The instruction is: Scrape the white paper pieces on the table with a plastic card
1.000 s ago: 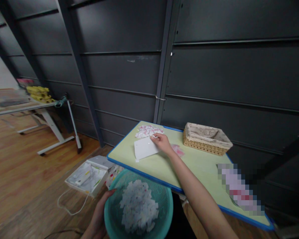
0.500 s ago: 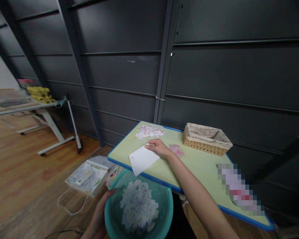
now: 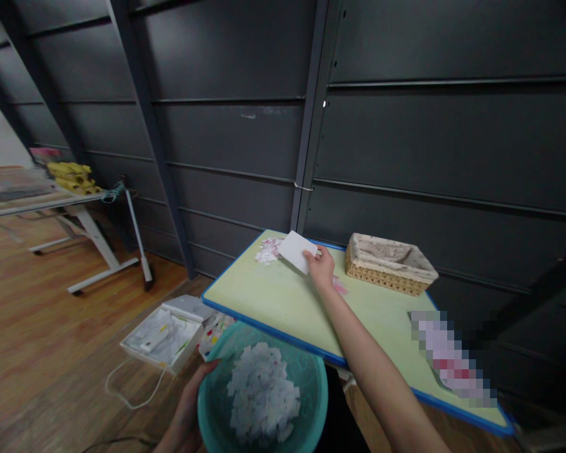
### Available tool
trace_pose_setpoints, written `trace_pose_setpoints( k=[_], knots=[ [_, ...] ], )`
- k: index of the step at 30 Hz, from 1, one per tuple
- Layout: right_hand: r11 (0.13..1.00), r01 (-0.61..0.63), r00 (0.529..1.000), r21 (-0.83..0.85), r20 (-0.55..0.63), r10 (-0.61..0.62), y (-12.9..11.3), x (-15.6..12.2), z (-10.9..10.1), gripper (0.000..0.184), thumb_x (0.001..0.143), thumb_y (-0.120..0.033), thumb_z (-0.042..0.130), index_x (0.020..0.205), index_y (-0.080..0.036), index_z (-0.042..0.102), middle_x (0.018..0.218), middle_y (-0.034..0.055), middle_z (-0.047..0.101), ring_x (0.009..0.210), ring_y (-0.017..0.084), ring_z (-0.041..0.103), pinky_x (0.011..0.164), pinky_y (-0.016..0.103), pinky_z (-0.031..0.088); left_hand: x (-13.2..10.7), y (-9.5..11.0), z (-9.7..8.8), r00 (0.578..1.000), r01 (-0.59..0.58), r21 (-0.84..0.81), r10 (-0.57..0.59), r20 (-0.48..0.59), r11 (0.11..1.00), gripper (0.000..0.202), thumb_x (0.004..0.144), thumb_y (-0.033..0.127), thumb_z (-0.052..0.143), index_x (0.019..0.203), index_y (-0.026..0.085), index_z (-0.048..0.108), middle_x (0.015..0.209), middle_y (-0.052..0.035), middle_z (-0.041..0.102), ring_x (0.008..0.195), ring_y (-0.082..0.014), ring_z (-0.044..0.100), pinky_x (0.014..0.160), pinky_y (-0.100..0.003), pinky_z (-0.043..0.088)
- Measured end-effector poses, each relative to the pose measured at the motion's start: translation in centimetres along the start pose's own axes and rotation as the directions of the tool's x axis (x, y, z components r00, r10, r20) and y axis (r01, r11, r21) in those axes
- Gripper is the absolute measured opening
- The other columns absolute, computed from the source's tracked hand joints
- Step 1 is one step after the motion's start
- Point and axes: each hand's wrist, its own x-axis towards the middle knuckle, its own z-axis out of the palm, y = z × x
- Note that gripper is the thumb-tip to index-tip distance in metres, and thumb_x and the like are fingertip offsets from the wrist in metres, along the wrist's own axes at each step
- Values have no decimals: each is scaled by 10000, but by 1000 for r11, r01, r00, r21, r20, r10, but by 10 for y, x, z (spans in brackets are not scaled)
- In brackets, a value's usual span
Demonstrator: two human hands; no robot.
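Observation:
My right hand [image 3: 321, 264] grips a flat white card [image 3: 297, 250] by its near right corner, raised over the far part of the table [image 3: 273, 296]. Behind the card's left edge lies a pile of white and pink paper scraps [image 3: 268, 250], partly hidden by it. A few pink scraps [image 3: 340, 286] show just right of my wrist. Below the table's front edge, my left hand [image 3: 195, 393] holds the left rim of a green plastic basket [image 3: 311, 384], its thumb over the rim. Many white paper pieces [image 3: 264, 393] fill the middle of that basket.
A cloth-lined wicker basket [image 3: 389, 264] stands at the table's back right. A pixelated item [image 3: 453, 358] lies at the right end. On the floor at left sit an open white box [image 3: 163, 333] and a cord. Another table [image 3: 51, 204] bears yellow items [image 3: 75, 178]. A dark panelled wall rises behind.
My right hand has moved the white card up and away from the table's front edge, toward the scrap pile. The left hand and green basket have stayed in place.

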Motion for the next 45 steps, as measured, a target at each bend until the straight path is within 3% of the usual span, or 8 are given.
trace_pose_setpoints(
  k=[4, 9, 17, 22, 28, 34, 37, 45],
  knots=[
    [987, 108, 991, -120, 92, -97, 0, -5, 1, 372, 788, -348, 525, 1096, -155, 605, 914, 102, 711, 767, 215, 641, 676, 289, 459, 4, -2, -4, 999, 43, 3, -43, 15, 999, 48, 688, 178, 672, 660, 142, 659, 554, -62, 729, 663, -278, 719, 650, -396, 568],
    [910, 316, 934, -268, 256, -249, -6, -17, 7, 322, 862, -290, 473, 1135, -199, 617, 1000, 83, 714, 836, 215, 656, 760, 300, 457, 4, -4, -5, 1000, 5, 26, -5, -10, 1000, 70, 698, 193, 667, 660, 135, 660, 583, -79, 740, 554, -248, 694, 603, -378, 561],
    [809, 465, 863, -358, 389, -324, -9, -30, 14, 323, 907, -274, 438, 1170, -207, 614, 960, 79, 726, 776, 208, 670, 724, 281, 463, 3, -2, -4, 1000, 14, -17, -14, 9, 1000, 64, 660, 163, 685, 634, 165, 627, 501, -19, 701, 455, -205, 647, 560, -349, 553],
    [775, 482, 864, -410, 370, -341, -11, -30, 11, 331, 909, -260, 426, 1183, -216, 607, 939, 69, 730, 779, 207, 668, 716, 272, 457, 5, -3, -6, 999, 35, 11, -35, -10, 999, 48, 698, 183, 659, 682, 148, 630, 530, -48, 720, 464, -221, 658, 573, -365, 557],
    [778, 480, 862, -405, 384, -332, -9, -30, 12, 317, 903, -253, 441, 1160, -220, 622, 927, 71, 730, 771, 207, 665, 711, 271, 446, 1, -2, -4, 999, 26, -17, -27, -19, 1000, 28, 702, 168, 645, 711, 152, 624, 576, -77, 738, 687, -288, 722, 691, -403, 560],
    [740, 507, 848, -441, 411, -335, -14, -30, 10, 323, 909, -251, 427, 1159, -221, 629, 907, 72, 733, 768, 215, 666, 704, 276, 434, 5, -3, -6, 1000, 6, 17, -6, -10, 1000, 30, 703, 158, 653, 693, 140, 630, 571, -75, 736, 576, -262, 704, 632, -383, 562],
    [732, 499, 852, -463, 416, -318, -21, -27, 5, 331, 900, -273, 443, 1165, -222, 635, 885, 78, 735, 752, 223, 665, 708, 288, 435, 8, -4, -7, 1000, 17, 19, -17, 0, 1000, 45, 711, 167, 648, 675, 143, 635, 562, -72, 732, 622, -274, 715, 655, -396, 566],
    [807, 396, 902, -438, 352, -251, -31, -16, -9, 366, 880, -296, 453, 1190, -212, 629, 1018, 68, 720, 887, 223, 656, 792, 299, 453, 2, 0, -2, 1000, -5, -19, 5, -4, 1000, 34, 679, 134, 659, 645, 132, 656, 532, -59, 718, 735, -289, 725, 660, -365, 567]
  ],
)
